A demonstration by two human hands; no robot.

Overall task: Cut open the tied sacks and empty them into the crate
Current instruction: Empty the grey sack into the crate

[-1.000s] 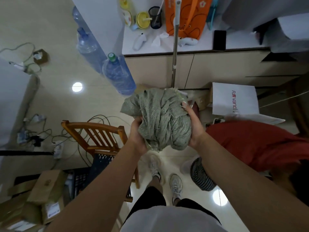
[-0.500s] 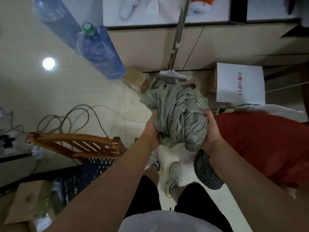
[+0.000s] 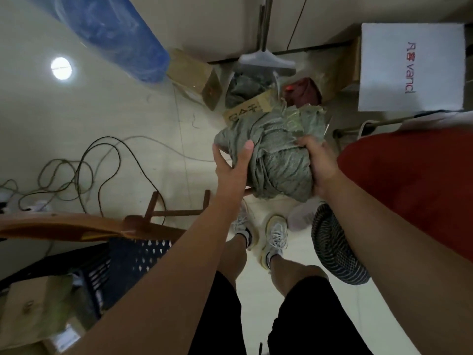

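Note:
A sack (image 3: 276, 155) of clear plastic stuffed with grey-green cloth hangs in front of me above the floor, held between both hands. My left hand (image 3: 231, 166) cups its left side, thumb up across the cloth and fingers hidden underneath. My right hand (image 3: 320, 162) grips its right side, fingers curled over the crinkled plastic top. The dark blue perforated crate (image 3: 133, 257) stands on the floor at the lower left, partly under a wooden chair (image 3: 84, 226), well apart from the sack.
An open cardboard box (image 3: 245, 108) with grey cloth and a red bundle (image 3: 303, 92) lies just beyond the sack. Cables (image 3: 84, 165) trail at left. A blue water bottle (image 3: 115, 34), white paper bag (image 3: 412, 67), mop (image 3: 266, 60), red cushion (image 3: 409, 190) and striped object (image 3: 335, 249) surround me.
My view has tilted down toward the floor. The sack has come lower, and my left thumb now lies across its front.

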